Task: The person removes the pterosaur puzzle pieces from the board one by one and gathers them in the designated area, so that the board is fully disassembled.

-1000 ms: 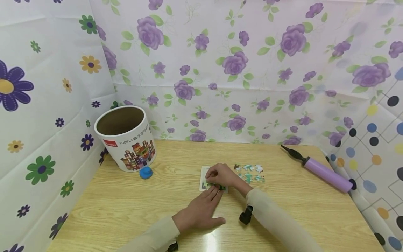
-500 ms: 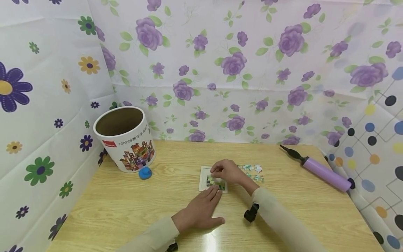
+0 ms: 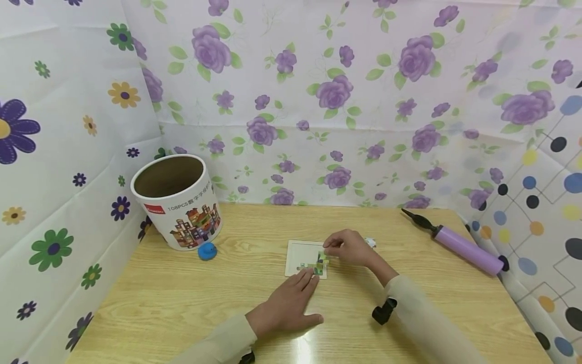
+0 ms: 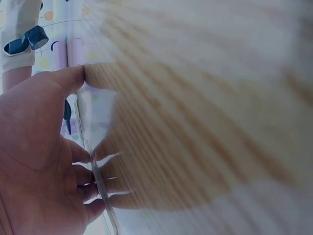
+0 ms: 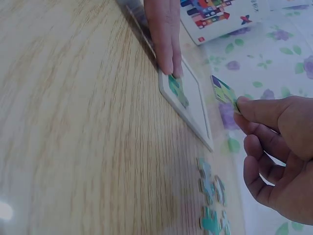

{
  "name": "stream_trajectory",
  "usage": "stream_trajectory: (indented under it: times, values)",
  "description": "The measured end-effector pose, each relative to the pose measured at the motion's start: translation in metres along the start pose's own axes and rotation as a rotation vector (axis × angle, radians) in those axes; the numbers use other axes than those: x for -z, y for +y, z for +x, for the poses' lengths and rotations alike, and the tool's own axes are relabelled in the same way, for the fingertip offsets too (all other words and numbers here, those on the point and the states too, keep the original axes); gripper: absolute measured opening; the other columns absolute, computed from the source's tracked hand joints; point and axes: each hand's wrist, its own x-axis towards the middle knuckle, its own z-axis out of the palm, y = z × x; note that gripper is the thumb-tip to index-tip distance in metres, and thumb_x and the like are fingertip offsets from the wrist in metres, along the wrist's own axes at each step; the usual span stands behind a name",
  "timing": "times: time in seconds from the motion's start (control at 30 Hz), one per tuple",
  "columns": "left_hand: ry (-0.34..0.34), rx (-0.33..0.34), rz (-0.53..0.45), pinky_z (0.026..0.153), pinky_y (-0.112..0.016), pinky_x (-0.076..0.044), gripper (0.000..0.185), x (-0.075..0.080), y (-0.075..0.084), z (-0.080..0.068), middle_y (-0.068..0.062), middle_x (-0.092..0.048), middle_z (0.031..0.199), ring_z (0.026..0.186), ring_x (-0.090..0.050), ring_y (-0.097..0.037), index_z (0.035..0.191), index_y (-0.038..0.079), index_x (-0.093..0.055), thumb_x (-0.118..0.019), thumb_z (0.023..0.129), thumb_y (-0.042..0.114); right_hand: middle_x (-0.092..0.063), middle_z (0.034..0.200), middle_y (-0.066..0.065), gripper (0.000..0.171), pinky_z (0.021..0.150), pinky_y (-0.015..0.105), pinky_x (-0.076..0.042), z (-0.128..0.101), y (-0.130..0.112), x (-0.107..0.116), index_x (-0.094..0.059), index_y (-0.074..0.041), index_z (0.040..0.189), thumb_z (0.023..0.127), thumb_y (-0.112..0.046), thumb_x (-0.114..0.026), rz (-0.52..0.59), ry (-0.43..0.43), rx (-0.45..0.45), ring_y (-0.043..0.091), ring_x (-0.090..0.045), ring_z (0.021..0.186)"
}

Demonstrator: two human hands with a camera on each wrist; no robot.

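A square white puzzle tray (image 3: 302,250) lies on the table, with green jigsaw pieces (image 5: 177,90) set along its near side. My left hand (image 3: 285,306) lies flat, its straight fingertips resting on the tray's near edge; the left wrist view shows the fingers stretched to that edge. Between thumb and forefinger, my right hand (image 3: 350,247) pinches a green and purple puzzle piece (image 5: 223,90), held up over the tray's right side. Its other fingers are loosely curled. Loose puzzle pieces (image 5: 210,220) lie right of the tray, mostly hidden by the right hand in the head view.
A large white printed bucket (image 3: 177,202) stands at the back left, a small blue toy duck (image 3: 207,251) before it. At the right lies a purple hand pump (image 3: 468,250) with a black nozzle. Flowered cloth hangs behind and left; dotted cloth borders the right.
My right hand has moved right, from over the middle of the tray to its right edge, covering more of the loose pieces. The left hand has stayed in place.
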Motion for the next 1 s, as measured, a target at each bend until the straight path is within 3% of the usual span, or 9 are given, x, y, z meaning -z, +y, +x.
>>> stream_trajectory:
  times: [0.27,0.43,0.73,1.0]
  values:
    - [-0.004,0.002,-0.029,0.122,-0.043,-0.029,0.092,0.002,0.001,0.0,-0.02,-0.023,0.167,0.155,-0.022,-0.032,0.16,0.0,-0.027,-0.041,0.101,0.068,-0.071,0.084,-0.011,0.004,0.069,0.028,-0.054,-0.021,0.01,0.009,-0.078,-0.019,0.098,0.095,-0.021,-0.075,-0.005,0.025,-0.006,0.007,-0.065,0.079]
    - [-0.003,0.003,-0.021,0.122,-0.044,-0.028,0.091,0.002,0.001,-0.001,-0.021,-0.022,0.167,0.155,-0.021,-0.033,0.16,-0.001,-0.027,-0.041,0.101,0.067,-0.07,0.083,-0.012,0.005,0.067,0.027,-0.052,-0.031,0.018,0.01,-0.078,-0.017,0.096,0.094,-0.022,-0.076,-0.009,0.026,-0.017,0.007,-0.063,0.076]
    - [-0.028,0.007,-0.044,0.122,-0.043,-0.028,0.091,0.011,0.004,-0.002,-0.022,-0.023,0.167,0.155,-0.022,-0.034,0.16,-0.001,-0.028,-0.043,0.101,0.066,-0.069,0.081,-0.013,0.009,0.062,0.026,-0.052,-0.042,0.032,0.004,-0.078,-0.018,0.094,0.094,-0.027,-0.077,-0.009,0.024,-0.033,0.007,-0.06,0.07]
    - [-0.032,0.015,-0.027,0.123,-0.043,-0.027,0.091,0.012,0.005,-0.002,-0.021,-0.022,0.167,0.155,-0.021,-0.033,0.16,-0.001,-0.027,-0.042,0.101,0.066,-0.073,0.084,-0.012,0.004,0.066,0.025,-0.054,-0.046,0.035,0.0,-0.08,-0.018,0.095,0.092,-0.018,-0.078,-0.005,0.022,-0.021,0.005,-0.064,0.074]
